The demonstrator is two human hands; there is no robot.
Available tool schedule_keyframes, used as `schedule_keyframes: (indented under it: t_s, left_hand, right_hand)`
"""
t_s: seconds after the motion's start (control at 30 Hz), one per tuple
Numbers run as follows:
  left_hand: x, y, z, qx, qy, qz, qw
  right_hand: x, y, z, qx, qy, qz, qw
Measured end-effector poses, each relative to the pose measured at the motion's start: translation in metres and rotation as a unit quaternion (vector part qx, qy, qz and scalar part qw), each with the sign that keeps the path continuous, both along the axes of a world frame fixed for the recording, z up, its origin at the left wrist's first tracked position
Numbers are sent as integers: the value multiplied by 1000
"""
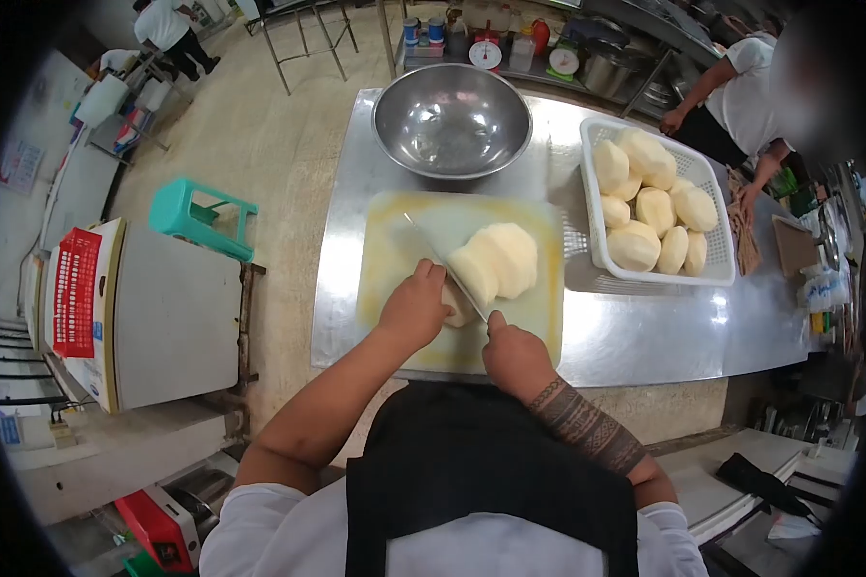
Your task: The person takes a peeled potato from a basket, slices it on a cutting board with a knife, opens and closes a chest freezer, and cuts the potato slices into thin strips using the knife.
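On a pale, yellow-stained cutting board (390, 216) lies a large peeled, cream-coloured root vegetable (508, 260), its near part cut into slices that lean together. I cannot tell its exact kind. My right hand (518, 358) is closed round the handle of a kitchen knife (433, 249), whose blade points away and to the left, against the vegetable's left side. My left hand (416, 306) presses its curled fingers on a piece of the vegetable (460, 308) left of the blade. That piece is partly hidden by the fingers.
Beyond the board stands a large steel bowl (452, 120). A white basket (601, 258) with several peeled vegetables is on the right of the steel table (635, 337). A co-worker (751, 96) stands at the far right, a hand on a brown cloth (743, 226). A green stool (178, 207) stands left.
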State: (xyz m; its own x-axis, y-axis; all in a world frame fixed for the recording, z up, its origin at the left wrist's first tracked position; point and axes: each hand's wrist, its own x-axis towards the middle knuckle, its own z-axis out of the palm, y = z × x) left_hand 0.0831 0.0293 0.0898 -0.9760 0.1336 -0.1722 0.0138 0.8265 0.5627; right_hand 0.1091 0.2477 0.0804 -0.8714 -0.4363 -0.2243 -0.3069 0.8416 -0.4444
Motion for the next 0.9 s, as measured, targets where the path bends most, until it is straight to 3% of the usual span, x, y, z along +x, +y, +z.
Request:
schedule_keyframes:
  t_s: [0.3,0.47,0.63,0.83,0.9]
  left_hand:
    - [2,4,-1,-39,0,4,999]
    - [2,5,0,-63,4,-4,998]
    - [2,4,-6,-47,29,-6,998]
    - [6,4,-11,-40,20,10,999]
    - [7,3,-10,-28,25,4,999]
  right_hand:
    - [-3,2,10,-4,-27,2,1000]
    - [-1,-10,69,-31,-37,4,999]
    - [-7,-8,16,5,-45,5,999]
    - [-1,-11,64,-21,-44,7,999]
    - [2,-11,51,-13,-49,6,999]
